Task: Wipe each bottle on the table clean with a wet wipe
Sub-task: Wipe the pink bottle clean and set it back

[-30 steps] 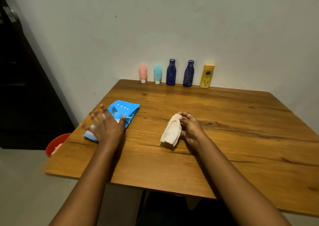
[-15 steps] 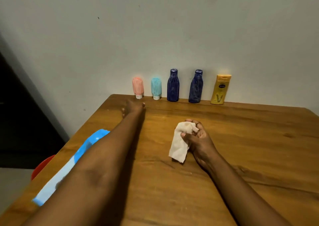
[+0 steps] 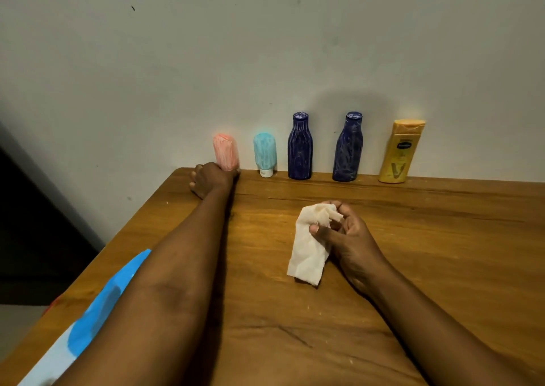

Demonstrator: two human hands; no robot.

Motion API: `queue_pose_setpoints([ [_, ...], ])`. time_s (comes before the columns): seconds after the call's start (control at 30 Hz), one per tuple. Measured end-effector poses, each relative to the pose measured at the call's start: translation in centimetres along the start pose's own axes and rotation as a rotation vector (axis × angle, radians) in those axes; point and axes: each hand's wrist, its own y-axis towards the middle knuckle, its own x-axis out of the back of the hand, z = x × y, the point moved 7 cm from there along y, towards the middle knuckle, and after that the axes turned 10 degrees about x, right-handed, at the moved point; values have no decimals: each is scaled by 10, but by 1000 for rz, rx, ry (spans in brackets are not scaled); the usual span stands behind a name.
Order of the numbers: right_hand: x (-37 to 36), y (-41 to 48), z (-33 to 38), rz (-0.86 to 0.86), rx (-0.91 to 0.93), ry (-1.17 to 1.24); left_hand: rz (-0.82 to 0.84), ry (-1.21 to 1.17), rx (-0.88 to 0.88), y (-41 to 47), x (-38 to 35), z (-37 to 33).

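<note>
The lower end of the pink bottle (image 3: 225,151) is gripped by the curled fingers (image 3: 194,182) of the left hand (image 3: 213,179), so that its cap is hidden. The bottle is leant slightly at the far edge of the wooden table (image 3: 427,238), close against the wall (image 3: 265,46). To the right of the pink bottle, in one row along that edge, a teal bottle (image 3: 264,152), a left blue bottle (image 3: 300,146), a right blue bottle (image 3: 348,149) and a yellow bottle (image 3: 401,152) are stood upright, each apart from its neighbour.

Nearer than the pink bottle and to its right, a crumpled wet wipe (image 3: 308,250) is pinched between the thumb (image 3: 318,229) and bent fingers of the right hand (image 3: 351,235). Its lower end is hung toward the wood; whether it touches cannot be told. Bare wood is left between the wipe and the row, and more to the hand's right.

Just left of the pink bottle the table's corner is met. A blue wipe packet (image 3: 100,312) is laid along the left edge, well nearer than the pink bottle, partly covered by the left forearm.
</note>
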Motion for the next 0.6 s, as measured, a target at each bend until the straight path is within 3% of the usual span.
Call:
queue_pose_setpoints([
  [0.13, -1, -6, 7, -45, 44, -30, 182, -154, -57, -34, 7, 2],
  [0.23, 2, -17, 17, -95, 119, -96, 302, -111, -190, -84, 21, -2],
  [0.43, 28, -78, 38, -341, 206, -130, 398, 2, -371, -199, 53, 26],
  [0.6, 42, -137, 51, -418, 232, -159, 374, 20, -442, -270, 81, 69],
])
